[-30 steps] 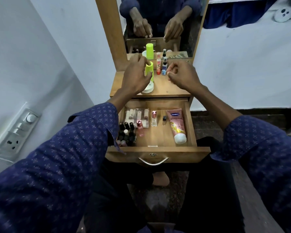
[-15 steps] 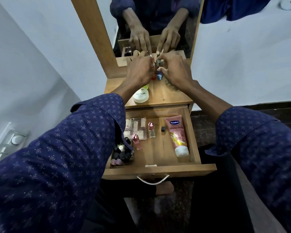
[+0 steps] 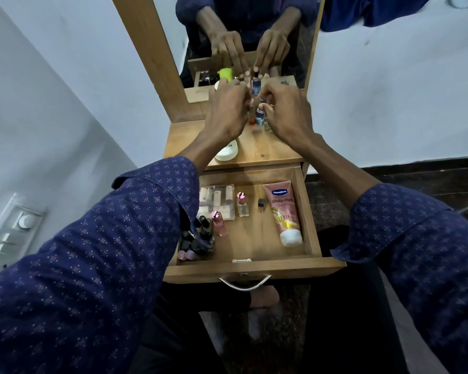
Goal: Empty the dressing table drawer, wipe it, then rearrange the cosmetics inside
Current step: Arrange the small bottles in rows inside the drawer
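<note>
drawer [image 3: 303,211]: wooden, pulled open
lotion tube [image 3: 283,211]: pink, white cap, flat at right side
perfume bottles [image 3: 242,205]: two, pink caps, middle
nail polishes [image 3: 197,238]: dark caps, front left corner
small bottles [image 3: 258,116]: upright on tabletop

Head view, steeply down (close) over open drawer [image 3: 312,211].

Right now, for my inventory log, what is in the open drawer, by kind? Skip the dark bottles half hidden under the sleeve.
Pink tube: 1
Pink-capped clear bottles: 2
Small dark-capped item: 1
Clear box of pale sticks: 1
Total: 5
</note>
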Available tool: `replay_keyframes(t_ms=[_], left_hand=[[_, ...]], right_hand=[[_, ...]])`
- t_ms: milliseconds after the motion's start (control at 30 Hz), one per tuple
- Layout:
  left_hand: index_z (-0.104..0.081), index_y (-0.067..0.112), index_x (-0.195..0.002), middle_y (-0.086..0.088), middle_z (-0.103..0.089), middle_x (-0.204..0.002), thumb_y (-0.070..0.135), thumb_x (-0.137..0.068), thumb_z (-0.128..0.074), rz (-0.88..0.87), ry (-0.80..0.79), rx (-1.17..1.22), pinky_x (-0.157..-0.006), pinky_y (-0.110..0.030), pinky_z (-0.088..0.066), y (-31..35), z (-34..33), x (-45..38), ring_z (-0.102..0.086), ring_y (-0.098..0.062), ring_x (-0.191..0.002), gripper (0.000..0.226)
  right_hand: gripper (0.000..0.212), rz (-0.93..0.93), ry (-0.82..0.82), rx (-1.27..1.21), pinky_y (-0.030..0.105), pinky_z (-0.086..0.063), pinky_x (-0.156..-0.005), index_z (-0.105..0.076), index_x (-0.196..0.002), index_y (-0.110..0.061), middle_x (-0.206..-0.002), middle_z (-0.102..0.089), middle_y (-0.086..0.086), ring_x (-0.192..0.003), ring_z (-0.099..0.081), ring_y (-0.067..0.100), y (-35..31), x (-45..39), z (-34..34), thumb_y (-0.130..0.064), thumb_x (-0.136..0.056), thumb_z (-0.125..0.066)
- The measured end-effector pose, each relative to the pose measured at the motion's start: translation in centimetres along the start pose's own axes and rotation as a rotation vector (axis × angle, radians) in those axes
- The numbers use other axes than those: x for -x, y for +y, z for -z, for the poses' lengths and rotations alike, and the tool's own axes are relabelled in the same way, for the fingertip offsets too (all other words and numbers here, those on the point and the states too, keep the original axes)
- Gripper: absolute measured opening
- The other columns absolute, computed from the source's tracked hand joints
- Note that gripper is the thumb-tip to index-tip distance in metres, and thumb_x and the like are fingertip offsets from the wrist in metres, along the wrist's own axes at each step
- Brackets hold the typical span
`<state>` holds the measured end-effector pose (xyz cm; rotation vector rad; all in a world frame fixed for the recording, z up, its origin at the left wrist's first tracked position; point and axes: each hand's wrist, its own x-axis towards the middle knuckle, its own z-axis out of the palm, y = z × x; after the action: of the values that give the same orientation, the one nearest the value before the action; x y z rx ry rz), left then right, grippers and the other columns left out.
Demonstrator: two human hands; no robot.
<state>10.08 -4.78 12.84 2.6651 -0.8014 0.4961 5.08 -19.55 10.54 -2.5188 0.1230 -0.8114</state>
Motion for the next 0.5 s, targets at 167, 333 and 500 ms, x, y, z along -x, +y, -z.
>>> replay_keyframes(t_ms=[167, 333, 500], left_hand=[[-0.071, 0.015, -0.101, -0.001, -0.068, -0.105, 0.012, -0.095, -0.067, -0.07, 0.044, 0.076, -0.08, -0.038, -0.05, 1.0, 1.5, 2.6, -0.054, -0.021, -0.104, 0.007], [-0.074, 0.017, -0.101, 0.004, -0.069, -0.103, 0.011, -0.092, -0.07, -0.134, -0.003, 0.224, -0.075, -0.02, -0.037, 1.5, 2.8, 6.4, -0.054, -0.005, -0.09, 0.011], [-0.078, 0.017, -0.098, 0.005, -0.073, -0.095, 0.012, -0.089, -0.075, -0.074, -0.087, 0.358, -0.064, -0.009, -0.039, 0.7, 3.4, 12.6, -0.056, 0.006, -0.073, 0.011]], right_hand=[[0.012, 0.008, 0.025, -0.038, 0.033, -0.061, -0.076, -0.071, -0.105, -0.023, -0.103, -0.075, -0.004, -0.095, -0.07, 0.013, -1.0, 2.1, 2.3, -0.024, -0.094, -0.075], [0.015, -0.011, -0.018, -0.051, 0.04, -0.061, -0.075, -0.073, -0.106, -0.024, -0.099, -0.074, -0.007, -0.093, -0.069, 0.014, -2.3, 5.8, 4.6, -0.024, -0.091, -0.073], [0.014, -0.015, -0.111, -0.109, 0.035, -0.056, -0.071, -0.074, -0.102, -0.026, -0.091, -0.074, -0.012, -0.079, -0.064, 0.007, -4.2, 11.3, 5.9, -0.026, -0.088, -0.071]])
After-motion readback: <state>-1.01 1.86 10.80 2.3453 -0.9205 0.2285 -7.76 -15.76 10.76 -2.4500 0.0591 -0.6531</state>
